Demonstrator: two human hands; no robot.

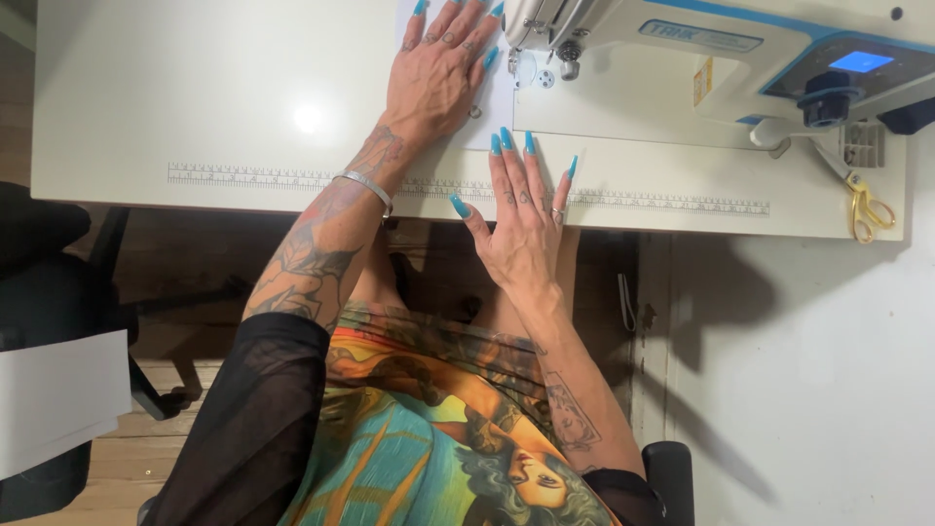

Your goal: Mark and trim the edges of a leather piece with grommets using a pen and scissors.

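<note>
Head view looked straight down on both hands, spread flat on a white sewing table. At upper centre of the frame the left hand lay open, palm down, fingers splayed, pressing a sheet of white fabric that ran under the needle area of the machine. Just below it and a little to the right, the right hand was open too, its palm hanging off the near edge of the table while the long turquoise nails rested on the edge of the same white fabric. Neither hand gripped anything. A silver bracelet circled the left wrist, and a ring showed on a right finger.

Just right of the left fingertips stood the presser foot of a white sewing machine, which filled the upper right of the frame, with a small blue screen on its body. A printed ruler strip ran along the table's front edge. Gold-handled scissors lay at the right end of the table. A black chair stood at the left edge over a wooden floor.
</note>
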